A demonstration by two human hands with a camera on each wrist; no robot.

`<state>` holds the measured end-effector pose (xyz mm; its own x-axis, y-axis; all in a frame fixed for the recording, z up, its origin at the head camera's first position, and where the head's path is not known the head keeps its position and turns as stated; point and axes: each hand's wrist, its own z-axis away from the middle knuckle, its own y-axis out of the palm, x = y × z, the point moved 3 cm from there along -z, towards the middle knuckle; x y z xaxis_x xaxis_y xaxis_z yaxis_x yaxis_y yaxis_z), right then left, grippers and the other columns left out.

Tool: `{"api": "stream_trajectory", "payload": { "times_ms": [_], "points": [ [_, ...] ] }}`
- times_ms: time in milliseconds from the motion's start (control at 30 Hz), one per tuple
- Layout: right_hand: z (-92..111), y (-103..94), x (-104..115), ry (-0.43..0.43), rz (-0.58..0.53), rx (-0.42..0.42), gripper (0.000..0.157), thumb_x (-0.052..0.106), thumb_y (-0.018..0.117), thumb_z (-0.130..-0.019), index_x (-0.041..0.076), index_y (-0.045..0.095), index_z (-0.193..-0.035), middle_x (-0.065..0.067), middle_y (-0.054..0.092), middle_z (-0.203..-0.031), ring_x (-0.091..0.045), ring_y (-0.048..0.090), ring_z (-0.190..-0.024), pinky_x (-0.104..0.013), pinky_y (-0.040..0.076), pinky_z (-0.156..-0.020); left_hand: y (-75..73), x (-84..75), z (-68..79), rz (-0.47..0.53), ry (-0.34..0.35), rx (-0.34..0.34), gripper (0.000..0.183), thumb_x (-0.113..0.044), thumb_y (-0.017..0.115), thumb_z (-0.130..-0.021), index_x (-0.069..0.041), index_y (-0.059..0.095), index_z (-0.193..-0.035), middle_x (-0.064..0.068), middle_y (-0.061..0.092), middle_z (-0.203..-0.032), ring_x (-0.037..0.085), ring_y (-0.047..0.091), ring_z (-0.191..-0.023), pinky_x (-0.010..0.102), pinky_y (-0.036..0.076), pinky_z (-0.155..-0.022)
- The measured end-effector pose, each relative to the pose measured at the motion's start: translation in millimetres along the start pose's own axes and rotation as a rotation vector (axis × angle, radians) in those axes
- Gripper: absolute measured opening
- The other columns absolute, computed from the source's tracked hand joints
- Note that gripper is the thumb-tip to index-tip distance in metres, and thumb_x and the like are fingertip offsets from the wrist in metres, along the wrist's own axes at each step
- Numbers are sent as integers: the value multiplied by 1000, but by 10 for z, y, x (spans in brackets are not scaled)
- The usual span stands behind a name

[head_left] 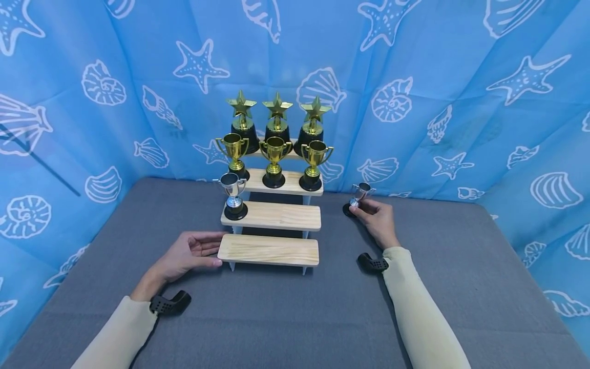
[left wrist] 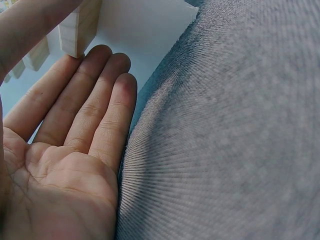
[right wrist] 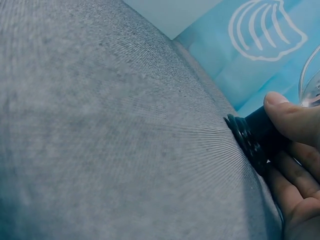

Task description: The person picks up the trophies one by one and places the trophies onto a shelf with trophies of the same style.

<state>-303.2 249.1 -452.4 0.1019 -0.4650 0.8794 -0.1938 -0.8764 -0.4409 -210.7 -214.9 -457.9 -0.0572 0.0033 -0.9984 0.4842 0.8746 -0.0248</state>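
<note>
My right hand (head_left: pixel 379 221) pinches a small silver trophy cup (head_left: pixel 360 193) right of the wooden shelf stand. In the right wrist view the thumb lies along the trophy's black base (right wrist: pixel 257 132), which is at or very near the cloth. My left hand (head_left: pixel 186 254) is beside the left end of the lowest shelf (head_left: pixel 268 250), fingers mostly straight. In the left wrist view its fingertips (left wrist: pixel 125 82) are at the stand's side, below a shelf end (left wrist: pixel 77 32). Another silver trophy cup (head_left: pixel 233 195) stands at the left of the second shelf (head_left: pixel 281 215) from the bottom.
Three gold trophy cups (head_left: pixel 275 154) stand on the third shelf (head_left: pixel 292 179). Behind them, three gold star trophies (head_left: pixel 278 115) occupy the top shelf. Grey cloth (head_left: pixel 295 328) covers the table, and a blue shell-patterned curtain (head_left: pixel 295 51) hangs behind. Each wrist wears a black device (head_left: pixel 170 303).
</note>
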Motion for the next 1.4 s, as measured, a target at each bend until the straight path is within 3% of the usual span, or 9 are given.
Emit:
{"api": "stream_trajectory", "payload": {
  "times_ms": [200,433,567,767,1033,1400],
  "points": [
    [-3,-12,1,10,-10,1,37,17,79,-91,-1,71,-123,-19,72,-118,-27,67,-108,-13,54,-80,7,-11,0,-2,7,5,73,10,77,-81,22,37,-141,41,43,-144,14,63,-120,31,52,-102],
    [-6,-78,62,26,-64,-23,37,16,79,-91,-1,71,-123,-18,72,-117,-11,65,-97,-12,54,-69,4,-10,-1,2,20,12,72,11,77,-81,22,38,-141,40,44,-143,14,63,-120,31,52,-103],
    [-20,-156,155,14,-85,-38,39,17,79,-91,-2,71,-124,-17,72,-120,-12,67,-104,-15,56,-80,-3,-4,1,14,26,20,72,12,77,-81,22,38,-141,39,44,-144,14,62,-121,32,52,-103],
    [18,-273,379,-39,-105,-26,42,20,78,-92,-3,69,-125,-21,70,-120,-12,68,-105,-22,58,-91,-6,0,3,15,34,23,72,12,76,-81,23,38,-141,39,44,-144,15,62,-121,32,51,-103],
    [124,-387,753,-152,-160,-28,40,17,80,-90,-4,71,-123,-19,73,-115,-7,69,-98,-21,59,-86,11,-6,8,0,19,11,73,10,77,-81,23,38,-141,41,44,-143,14,63,-120,31,52,-102],
    [276,-387,1187,-268,-188,40,40,17,81,-89,1,71,-125,-15,71,-122,-14,69,-108,-23,59,-89,19,-10,3,34,34,25,72,13,76,-81,25,36,-140,41,45,-142,14,62,-121,32,52,-102]
  ]
}}
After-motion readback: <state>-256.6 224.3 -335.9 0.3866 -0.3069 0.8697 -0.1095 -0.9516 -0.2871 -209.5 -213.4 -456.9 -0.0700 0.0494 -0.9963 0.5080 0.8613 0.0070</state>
